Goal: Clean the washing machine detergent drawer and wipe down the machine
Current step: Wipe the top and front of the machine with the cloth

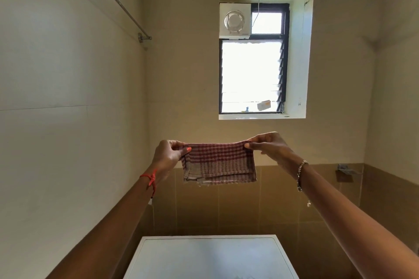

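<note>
**Checked cloth held up over the washer, both hands on it**

So here's the view: both arms are stretched out and up in front of the camera. A red-and-white checked woven cloth (218,162) hangs between the hands, in the air, well above the white flat-topped washing machine (210,256). The cloth is folded over, so its top edge is a fold pulled fairly straight. The loose layered edges hang along the bottom, a bit frayed near the lower left corner.

The left hand (169,156) pinches the top left corner of the cloth. Its thumb is on the near side with an orange-painted nail showing, and the other fingers curl round behind. There's a red thread band (150,180) tied on that wrist. The right hand (269,145) pinches the top right corner between thumb and fingertips, with the rest of the fingers tucked in. That wrist has a thin metal chain bracelet (300,175).

The machine sits at the bottom of the frame with only its top panel showing. Its far edge is close to the brown-tiled lower part of the back wall. The cloth doesn't touch it anywhere.

Higher up on the back wall there's a black-framed louvred window (251,75), very bright, with a white square exhaust fan (234,21) fitted in its top left section. A shiny metal rail (118,0) runs along the left wall up high. On the right, a small grey wall bracket (345,171) sits where the brown tiles start.
</note>
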